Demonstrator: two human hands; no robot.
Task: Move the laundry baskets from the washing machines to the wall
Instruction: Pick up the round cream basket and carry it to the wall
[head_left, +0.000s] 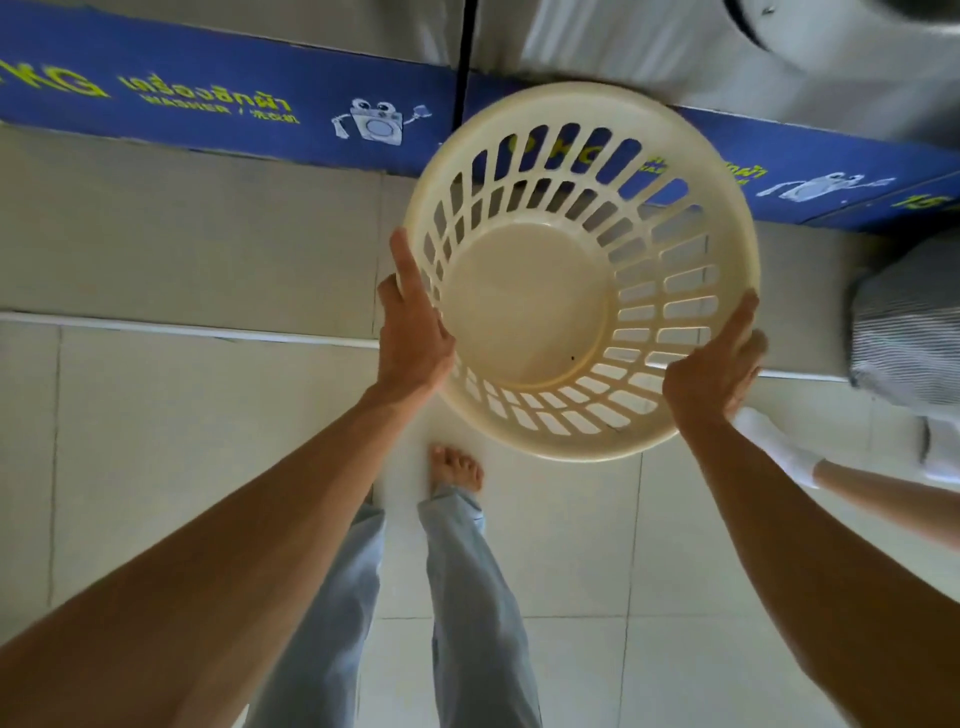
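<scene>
Basket (524, 306) held; washers (623, 47) ahead, foot (456, 467) below.

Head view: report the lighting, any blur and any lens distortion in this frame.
Head view: soft, even light, no hard shadows or glare; the cream basket and both hands, left hand and right hand, are fairly sharp; the blue banner and washing machine at the top are motion-smeared; the wide-angle lens bows the floor step and stretches the forearms.

The basket (582, 270) hangs between both hands, washing machines (649, 47) beyond it.
</scene>
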